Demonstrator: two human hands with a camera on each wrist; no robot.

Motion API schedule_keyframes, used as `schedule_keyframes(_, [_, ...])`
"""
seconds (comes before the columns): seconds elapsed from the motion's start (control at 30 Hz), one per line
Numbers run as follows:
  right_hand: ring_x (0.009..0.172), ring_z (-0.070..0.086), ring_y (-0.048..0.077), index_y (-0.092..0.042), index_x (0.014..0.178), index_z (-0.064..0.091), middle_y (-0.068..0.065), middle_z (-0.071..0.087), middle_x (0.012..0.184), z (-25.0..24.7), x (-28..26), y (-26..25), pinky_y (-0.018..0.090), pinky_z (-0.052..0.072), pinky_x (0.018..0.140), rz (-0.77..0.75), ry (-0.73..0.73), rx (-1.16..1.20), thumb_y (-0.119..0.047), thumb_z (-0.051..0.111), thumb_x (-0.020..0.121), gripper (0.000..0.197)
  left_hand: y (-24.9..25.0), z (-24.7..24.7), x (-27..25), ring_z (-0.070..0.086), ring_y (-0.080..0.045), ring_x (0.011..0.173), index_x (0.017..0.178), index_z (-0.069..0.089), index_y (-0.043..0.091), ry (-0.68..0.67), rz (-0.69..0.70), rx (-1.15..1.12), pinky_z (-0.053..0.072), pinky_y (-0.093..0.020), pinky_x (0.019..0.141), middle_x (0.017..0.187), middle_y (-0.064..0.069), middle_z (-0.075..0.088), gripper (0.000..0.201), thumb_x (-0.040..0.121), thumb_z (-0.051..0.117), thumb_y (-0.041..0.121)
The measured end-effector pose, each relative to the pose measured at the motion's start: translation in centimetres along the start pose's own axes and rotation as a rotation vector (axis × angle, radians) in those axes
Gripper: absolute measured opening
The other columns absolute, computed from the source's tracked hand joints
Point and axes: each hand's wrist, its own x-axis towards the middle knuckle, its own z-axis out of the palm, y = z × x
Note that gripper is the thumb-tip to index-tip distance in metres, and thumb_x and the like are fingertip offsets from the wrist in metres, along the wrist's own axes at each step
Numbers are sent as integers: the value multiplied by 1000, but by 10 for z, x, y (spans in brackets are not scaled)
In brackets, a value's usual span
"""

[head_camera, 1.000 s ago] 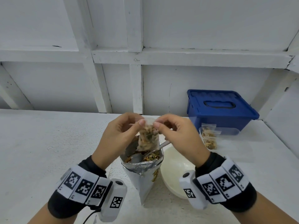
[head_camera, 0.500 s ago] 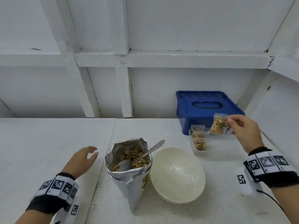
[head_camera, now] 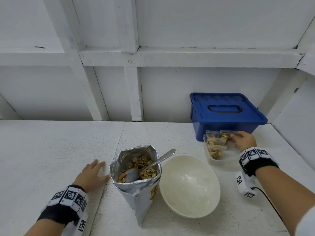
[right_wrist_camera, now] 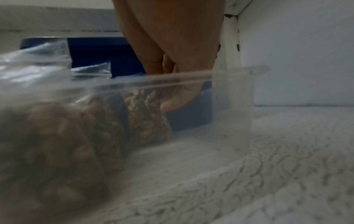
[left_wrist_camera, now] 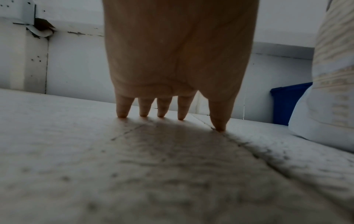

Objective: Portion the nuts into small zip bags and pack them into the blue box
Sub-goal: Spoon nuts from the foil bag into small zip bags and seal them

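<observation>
Clear tub (head_camera: pixel 215 161) — right hand (head_camera: pixel 244 141) inside, fingers (right_wrist_camera: pixel 173 104) on zip bag (head_camera: pixel 224 135).

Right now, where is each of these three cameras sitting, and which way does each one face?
Head: worn on the head, looking forward and down at the table; both hands and wrist bands show.
Left wrist: looks along the left hand, fingertips touching the table.
Right wrist: low behind the clear tub, facing the right hand setting down a nut bag.
Shared: all three catch the blue box; head and left wrist also share the foil nut pouch.
</observation>
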Motion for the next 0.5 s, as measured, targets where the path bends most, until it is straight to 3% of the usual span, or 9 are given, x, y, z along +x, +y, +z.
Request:
schedule_keyframes(0.1, [100, 59, 40, -2, 110, 61, 21, 64, 109, -1, -3, -4, 51, 48, 90, 82, 2, 25, -21, 66, 82, 34, -3, 1, 2, 9, -28, 143, 146, 19, 30, -2, 9, 13, 19, -43, 115, 156, -5, 11, 73, 85, 50, 56])
schedule_keyframes(0.23, [109, 54, 38, 0, 123, 52, 21, 59, 118, -18, -42, -30, 43, 42, 97, -14, 27, -63, -22, 64, 85, 45, -8, 3, 5, 10, -29, 143, 145, 19, 30, -8, 29, 22, 20, -45, 114, 155, -5, 15, 75, 83, 49, 59])
schedule_keyframes(0.37, [99, 54, 20, -6, 121, 52, 11, 58, 113, -34, -112, -65, 25, 41, 82, -240, -36, -58, -16, 61, 87, 36, -7, 4, 5, 11, -29, 143, 146, 20, 28, -3, 22, 30, 19, -46, 114, 156, -6, 14, 75, 84, 49, 58])
schedule_keyframes(0.47, [92, 54, 9, -16, 114, 57, -4, 57, 103, -32, -167, -81, 10, 38, 68, -398, -255, -114, -18, 60, 87, 27, -3, 3, 5, 17, -32, 140, 144, 23, 26, 10, 24, 29, 21, -46, 114, 155, -9, 15, 72, 85, 49, 56])
schedule_keyframes(0.5, [89, 55, 5, -19, 112, 58, -8, 58, 100, -29, -182, -83, 9, 40, 66, -452, -337, -152, -20, 61, 87, 26, -3, 3, 5, 18, -33, 140, 144, 24, 26, 7, 29, 24, 22, -47, 113, 154, -9, 16, 72, 84, 48, 57])
